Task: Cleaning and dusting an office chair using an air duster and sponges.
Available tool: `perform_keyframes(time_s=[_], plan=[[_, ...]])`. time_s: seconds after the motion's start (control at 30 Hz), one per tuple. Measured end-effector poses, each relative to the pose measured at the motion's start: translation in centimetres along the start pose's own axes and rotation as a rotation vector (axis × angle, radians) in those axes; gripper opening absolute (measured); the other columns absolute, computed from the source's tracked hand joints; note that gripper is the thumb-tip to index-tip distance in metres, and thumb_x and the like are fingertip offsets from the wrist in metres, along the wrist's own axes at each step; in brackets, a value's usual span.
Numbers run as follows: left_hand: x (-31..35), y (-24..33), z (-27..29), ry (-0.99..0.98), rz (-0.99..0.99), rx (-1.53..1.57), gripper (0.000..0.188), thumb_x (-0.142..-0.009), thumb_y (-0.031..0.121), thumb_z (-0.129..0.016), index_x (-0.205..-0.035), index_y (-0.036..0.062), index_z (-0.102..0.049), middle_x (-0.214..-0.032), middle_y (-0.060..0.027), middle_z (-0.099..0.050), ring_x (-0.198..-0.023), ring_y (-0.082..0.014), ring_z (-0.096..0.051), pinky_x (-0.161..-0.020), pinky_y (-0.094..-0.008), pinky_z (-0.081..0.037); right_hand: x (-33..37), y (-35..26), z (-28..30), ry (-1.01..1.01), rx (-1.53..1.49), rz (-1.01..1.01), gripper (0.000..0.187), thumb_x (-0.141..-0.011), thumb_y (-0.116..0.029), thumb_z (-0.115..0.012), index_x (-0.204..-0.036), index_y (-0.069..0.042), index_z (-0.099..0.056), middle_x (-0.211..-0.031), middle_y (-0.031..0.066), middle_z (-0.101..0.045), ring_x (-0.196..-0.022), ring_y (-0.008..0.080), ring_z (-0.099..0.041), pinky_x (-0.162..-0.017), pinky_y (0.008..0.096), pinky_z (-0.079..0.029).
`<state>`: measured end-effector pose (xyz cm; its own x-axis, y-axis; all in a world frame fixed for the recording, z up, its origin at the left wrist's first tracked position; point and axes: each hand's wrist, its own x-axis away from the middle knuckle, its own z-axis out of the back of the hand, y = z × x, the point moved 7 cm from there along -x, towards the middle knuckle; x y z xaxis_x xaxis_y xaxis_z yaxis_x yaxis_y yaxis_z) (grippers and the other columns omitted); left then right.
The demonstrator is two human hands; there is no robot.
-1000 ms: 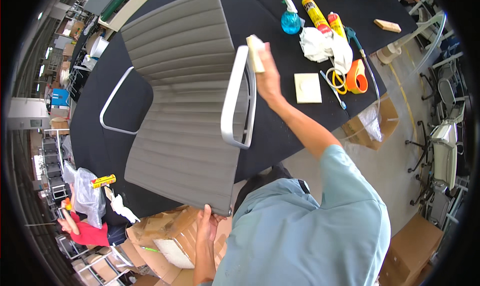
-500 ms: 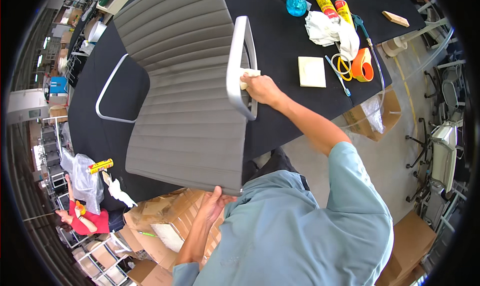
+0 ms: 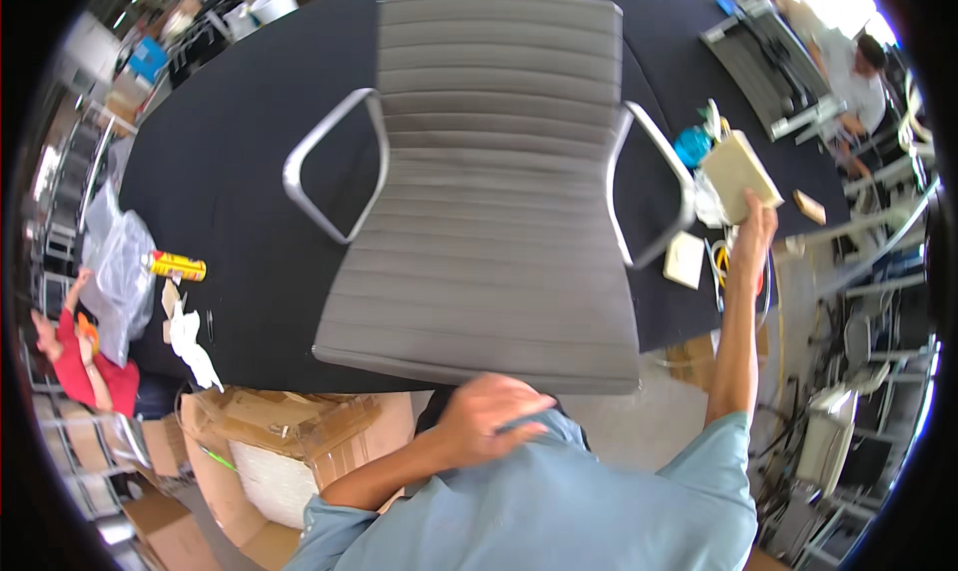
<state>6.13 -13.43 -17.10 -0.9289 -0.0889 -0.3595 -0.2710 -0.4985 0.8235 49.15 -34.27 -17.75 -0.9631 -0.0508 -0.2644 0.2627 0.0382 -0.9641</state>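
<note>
A grey ribbed chair seat and back (image 3: 499,222) with silver armrests stands on a black-covered table (image 3: 249,272), its seat's front edge toward me. My left hand (image 3: 494,416) hovers just below that edge, blurred by motion, with thumb and fingers apart and nothing in it. My right hand (image 3: 755,232) is raised at the right side of the table and grips a cream sponge block (image 3: 736,175) by its lower edge. A second cream square pad (image 3: 685,260) lies on the table beside the right armrest (image 3: 671,182).
At right are a blue spray bottle (image 3: 692,147), white cloth (image 3: 709,202) and a small wooden block (image 3: 809,207). A yellow can (image 3: 177,266) and white glove-like cloth (image 3: 190,341) lie at left. Open cardboard box (image 3: 349,431) below. Co-workers (image 3: 860,82) stand far right and left.
The chair has been turned to face me squarely. My right hand has left the armrest and moved right, lifting the sponge block. My left hand has come off the seat's front edge.
</note>
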Motion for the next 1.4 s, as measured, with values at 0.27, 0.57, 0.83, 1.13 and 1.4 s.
perform_keyframes(time_s=[0.27, 0.57, 0.83, 1.13, 1.4], plan=[[9.8, -9.5, 18.1, 0.602, 0.384, -0.747, 0.029, -0.084, 0.014, -0.077, -0.111, 0.0044, -0.073, -0.119, -0.0129, -0.07, -0.107, -0.0323, -0.065, -0.091, -0.0433, -0.051, 10.1, -9.6, -35.5, -0.785, 0.56, 0.855, 0.06, -0.079, 0.003, -0.066, -0.138, -0.011, -0.061, -0.141, 0.0104, -0.062, -0.117, 0.032, -0.062, -0.103, 0.0426, -0.048], [11.6, -13.3, 17.8, 0.691, 0.552, -0.299, 0.03, -0.086, 0.008, -0.074, -0.115, -0.0013, -0.071, -0.129, -0.018, -0.066, -0.115, -0.0339, -0.067, -0.099, -0.0385, -0.052, 10.6, 2.3, -59.6, -0.645, 0.979, 1.404, 0.052, -0.081, -0.003, -0.062, -0.132, 0.0, -0.06, -0.148, 0.0195, -0.052, -0.144, 0.0327, -0.043, -0.121, 0.0452, -0.033], [10.8, -13.3, 18.4, 0.666, 0.535, -0.368, 0.025, -0.089, 0.009, -0.069, -0.111, -0.002, -0.072, -0.126, -0.0174, -0.068, -0.108, -0.0344, -0.068, -0.093, -0.0396, -0.054, 25.0, 15.9, -56.0, -1.005, 0.68, 1.138, 0.041, -0.09, -0.009, -0.055, -0.13, -0.004, -0.061, -0.136, 0.0154, -0.06, -0.124, 0.0336, -0.058, -0.102, 0.0438, -0.049], [10.7, -14.3, 18.5, 0.622, 0.588, -0.223, 0.037, -0.104, 0.015, -0.053, -0.136, -0.0035, -0.058, -0.145, -0.0196, -0.055, -0.135, -0.0321, -0.052, -0.114, -0.0398, -0.037, 29.0, 11.0, -50.7, -1.301, 0.176, 0.302, 0.026, -0.095, -0.026, -0.056, -0.103, -0.012, -0.075, -0.104, 0.0153, -0.073, -0.098, 0.0338, -0.07, -0.089, 0.0417, -0.054], [13.3, -17.8, 18.3, 0.607, 0.945, 0.482, 0.063, -0.103, 0.034, -0.06, -0.152, -0.0016, -0.043, -0.155, -0.014, -0.046, -0.144, -0.0219, -0.041, -0.12, -0.0354, -0.027, 37.5, -6.3, -28.3, -1.607, -0.091, -0.112, 0.029, -0.101, -0.02, -0.059, -0.125, -0.005, -0.068, -0.131, 0.0154, -0.067, -0.125, 0.0359, -0.061, -0.108, 0.0435, -0.048]])
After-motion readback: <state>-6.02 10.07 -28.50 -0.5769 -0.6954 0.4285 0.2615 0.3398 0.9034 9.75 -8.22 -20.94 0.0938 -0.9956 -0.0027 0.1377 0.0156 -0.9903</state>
